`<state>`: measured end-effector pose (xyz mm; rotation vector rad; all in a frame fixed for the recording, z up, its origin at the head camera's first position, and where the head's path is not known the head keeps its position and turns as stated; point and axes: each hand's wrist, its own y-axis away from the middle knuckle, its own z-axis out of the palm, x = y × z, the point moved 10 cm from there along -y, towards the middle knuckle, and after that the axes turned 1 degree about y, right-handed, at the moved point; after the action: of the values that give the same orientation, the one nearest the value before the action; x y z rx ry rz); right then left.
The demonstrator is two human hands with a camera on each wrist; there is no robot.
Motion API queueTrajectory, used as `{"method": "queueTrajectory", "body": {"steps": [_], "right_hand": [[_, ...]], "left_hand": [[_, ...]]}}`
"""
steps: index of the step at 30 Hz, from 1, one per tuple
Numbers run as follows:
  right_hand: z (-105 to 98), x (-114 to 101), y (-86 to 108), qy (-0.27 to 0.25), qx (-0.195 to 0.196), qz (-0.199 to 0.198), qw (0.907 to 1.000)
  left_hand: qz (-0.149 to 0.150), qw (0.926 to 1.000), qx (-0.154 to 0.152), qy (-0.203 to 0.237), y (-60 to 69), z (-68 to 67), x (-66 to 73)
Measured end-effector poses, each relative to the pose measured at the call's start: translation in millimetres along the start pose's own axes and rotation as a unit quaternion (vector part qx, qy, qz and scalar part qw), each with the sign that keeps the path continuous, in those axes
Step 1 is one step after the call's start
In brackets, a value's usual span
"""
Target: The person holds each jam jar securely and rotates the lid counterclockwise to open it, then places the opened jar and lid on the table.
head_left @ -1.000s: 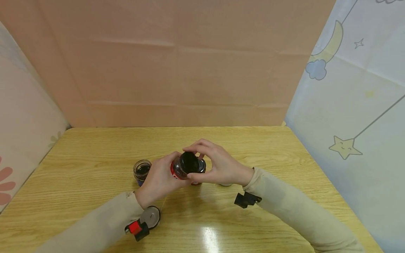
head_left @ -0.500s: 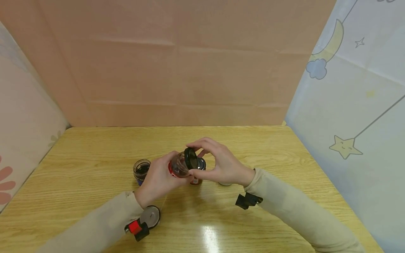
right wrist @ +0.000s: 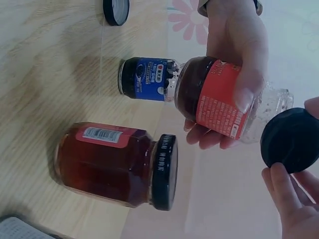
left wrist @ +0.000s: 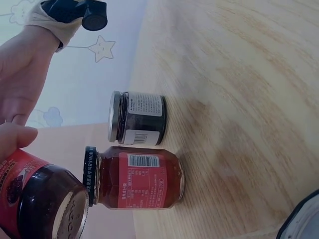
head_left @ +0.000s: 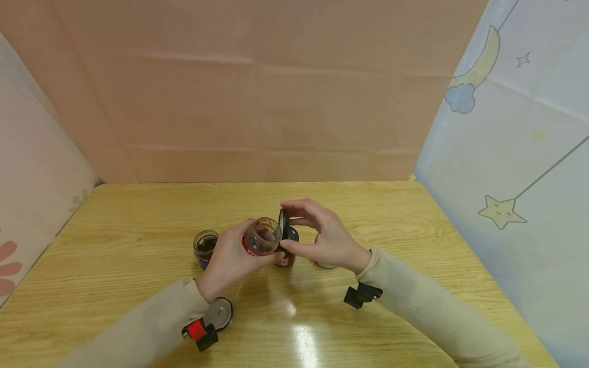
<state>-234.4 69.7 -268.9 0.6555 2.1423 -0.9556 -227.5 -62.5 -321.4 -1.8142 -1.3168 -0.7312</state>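
The left hand (head_left: 234,257) grips a glass jar with a red label (head_left: 261,237), its mouth uncovered and dark contents inside; the jar is held above the table. Pinched between the right hand's (head_left: 331,239) thumb and fingers is a black lid (head_left: 284,223), tilted on edge just right of the jar's mouth. In the right wrist view the lid (right wrist: 290,140) overlaps the rim of the red-labelled jar (right wrist: 219,97) from that angle; whether they touch, I cannot tell.
Behind the hands stands a closed red jar (left wrist: 142,178), beside a smaller dark jar (left wrist: 142,118). An uncovered blue-labelled jar (right wrist: 149,78) is left of the left hand. A loose lid (head_left: 219,314) lies by the left sleeve on the wooden table (head_left: 152,220).
The black lid has come off the held jar's mouth, moving right and turning on edge with the right hand. The jar has tipped more upright, showing its opening.
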Motion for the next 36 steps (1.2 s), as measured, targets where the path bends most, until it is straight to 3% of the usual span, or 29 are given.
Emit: {"method": "queueTrajectory", "body": {"steps": [10, 19, 36], "right_hand": [[0, 9, 6.0, -0.040, 0.022, 0.010, 0.9989], [-3, 13, 9.0, -0.020, 0.038, 0.006, 0.9991], [-1, 17, 13.3, -0.040, 0.049, 0.009, 0.9980]], "left_hand": [[0.003, 0.9997, 0.014, 0.022, 2.0, -2.0, -2.1], [0.001, 0.9996, 0.030, 0.000, 3.2, -3.7, -6.6], [-0.052, 0.9972, 0.054, 0.004, 8.0, -6.0, -21.4]]}}
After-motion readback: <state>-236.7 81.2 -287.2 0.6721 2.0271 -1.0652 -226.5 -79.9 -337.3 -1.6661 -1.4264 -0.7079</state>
